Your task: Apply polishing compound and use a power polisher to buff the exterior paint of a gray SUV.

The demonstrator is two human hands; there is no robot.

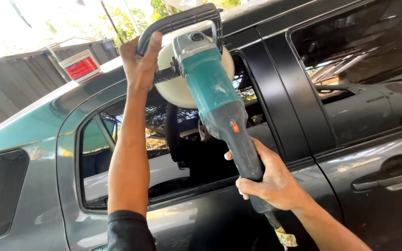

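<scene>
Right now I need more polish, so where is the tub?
In the head view, the red and white tub sits on the car roof, upper left, just left of the left hand gripping the polisher.

Bare hands [138,62], bare forearms, black short sleeve [129,230] on left arm

Bright daylight from upper left, sky blown out white. Sharp focus throughout, no motion blur. Glossy reflections across the dark grey car door panel [387,204]; tinted window interior shadowed.
</scene>
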